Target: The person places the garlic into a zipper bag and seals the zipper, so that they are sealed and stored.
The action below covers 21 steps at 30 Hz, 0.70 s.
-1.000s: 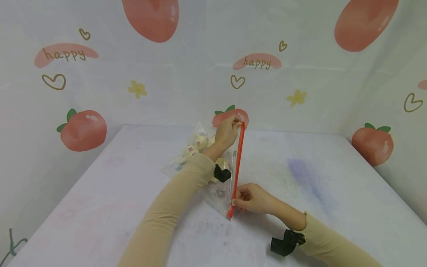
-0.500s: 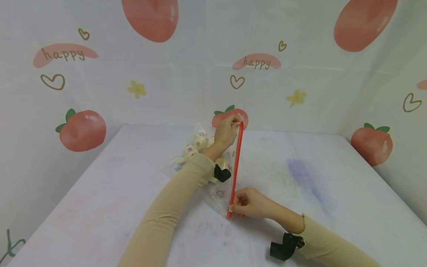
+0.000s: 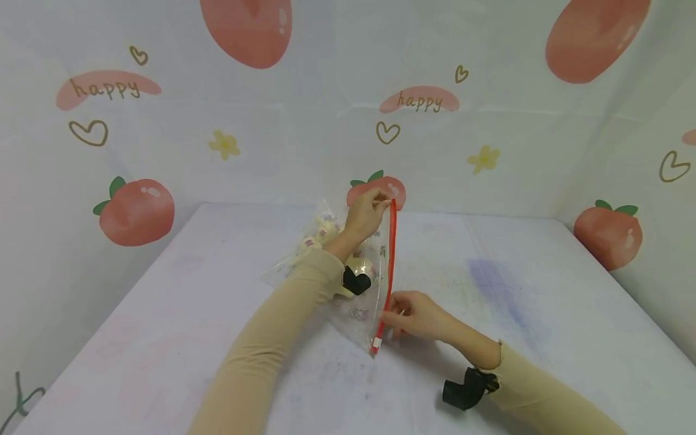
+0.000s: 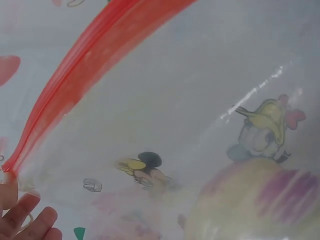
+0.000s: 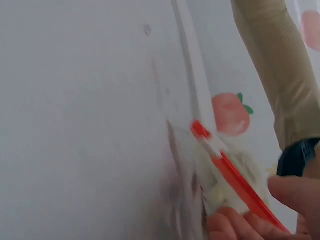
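Note:
A clear zip bag (image 3: 359, 308) with printed cartoon figures lies on the table, a red zip strip (image 3: 393, 241) along its right side. Pale yellowish rounded items (image 3: 361, 266) with purple marks show through the plastic; their kind is unclear. My left hand (image 3: 367, 214) pinches the far end of the strip. Lower down, my right hand (image 3: 415, 314) has its curled fingers and thumb about the strip, just above the white slider (image 3: 377, 342) at the near end. In the right wrist view, the strip runs between thumb (image 5: 295, 192) and fingers, with a gap showing.
A white covered table (image 3: 190, 338) carries blue and pinkish stains. Behind it hangs a white backdrop (image 3: 304, 109) printed with peaches, hearts and flowers. Each wrist wears a black camera mount (image 3: 464, 389). The left forearm (image 3: 272, 344) crosses over part of the bag.
My right hand has moved up along the strip, away from its near end, leaving the white slider visible. The strip now bows slightly to the right. The left hand stays at the far end.

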Tool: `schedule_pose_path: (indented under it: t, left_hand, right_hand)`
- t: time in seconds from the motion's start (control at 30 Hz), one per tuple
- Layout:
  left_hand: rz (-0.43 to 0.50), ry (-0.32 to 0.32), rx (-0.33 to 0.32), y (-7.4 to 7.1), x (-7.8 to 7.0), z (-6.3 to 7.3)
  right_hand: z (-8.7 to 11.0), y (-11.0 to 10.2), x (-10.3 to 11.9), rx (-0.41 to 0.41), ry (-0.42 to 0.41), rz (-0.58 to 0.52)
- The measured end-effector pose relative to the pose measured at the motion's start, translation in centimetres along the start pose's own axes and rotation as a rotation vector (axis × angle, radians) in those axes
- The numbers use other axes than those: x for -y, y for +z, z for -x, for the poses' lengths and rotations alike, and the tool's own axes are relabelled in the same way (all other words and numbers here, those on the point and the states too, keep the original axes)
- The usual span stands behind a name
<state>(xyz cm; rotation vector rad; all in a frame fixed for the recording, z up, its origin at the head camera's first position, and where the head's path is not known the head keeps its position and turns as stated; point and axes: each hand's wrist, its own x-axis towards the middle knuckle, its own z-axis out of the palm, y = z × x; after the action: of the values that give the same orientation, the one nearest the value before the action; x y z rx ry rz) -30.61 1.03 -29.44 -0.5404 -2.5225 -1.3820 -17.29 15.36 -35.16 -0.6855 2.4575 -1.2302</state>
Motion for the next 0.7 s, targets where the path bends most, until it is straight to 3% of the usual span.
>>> schedule_pose_path:
  t: [0.13, 0.23, 0.4, 0.7]
  left_hand:
    - [0.012, 0.014, 0.045, -0.3, 0.1, 0.0]
    - [0.020, 0.011, 0.091, -1.1, 0.3, 0.0]
    - [-0.052, -0.051, 0.135, -4.2, 1.7, 0.1]
    - [-0.296, -0.245, 0.208, -10.9, 7.5, 2.0]
  right_hand:
    - [-1.1, -1.2, -0.1, -0.183, 0.002, -0.017]
    - [-1.7, -1.7, -0.3, -0.249, -0.002, -0.017]
    - [-1.7, -2.2, -1.1, -0.281, 0.017, 0.007]
    - [-1.4, -4.0, -2.8, -0.284, 0.069, -0.004]
